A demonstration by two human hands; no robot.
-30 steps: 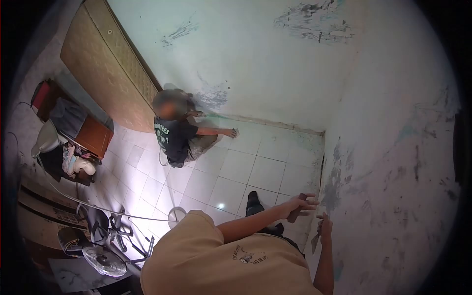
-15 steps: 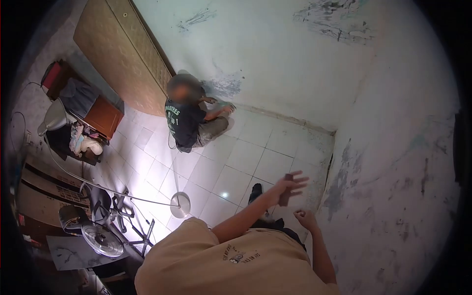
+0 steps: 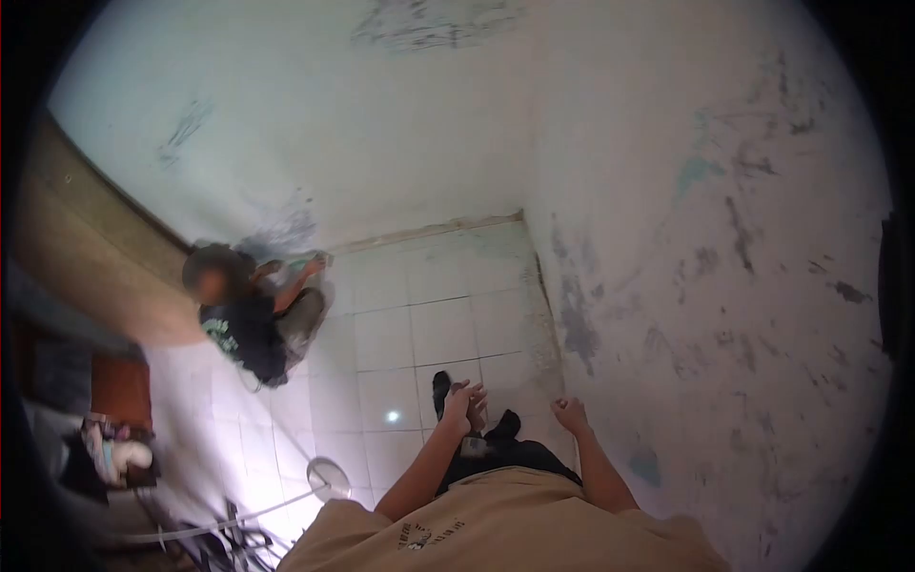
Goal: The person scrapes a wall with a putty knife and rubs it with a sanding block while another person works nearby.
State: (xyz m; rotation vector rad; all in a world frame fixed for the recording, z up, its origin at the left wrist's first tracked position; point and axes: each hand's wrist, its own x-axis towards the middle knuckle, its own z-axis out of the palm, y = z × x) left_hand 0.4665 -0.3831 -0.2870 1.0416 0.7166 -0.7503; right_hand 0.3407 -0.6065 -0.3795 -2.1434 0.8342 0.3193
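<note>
My left hand is in front of my body, above the tiled floor, with a small brown flat piece held against its palm. What the piece is made of I cannot make out. My right hand is closed, close to the right-hand wall. Its curled fingers hide whatever may be inside. Dark patches and scuffs mark this wall.
Another person crouches at the back wall, a hand near its base. A lamp stand's round base is on the floor at lower left. A mattress leans at the left, beside a brown cabinet.
My view has turned right, so the person and mattress appear further left. My left hand has moved closer to my body with the brown piece. My right hand stays closed.
</note>
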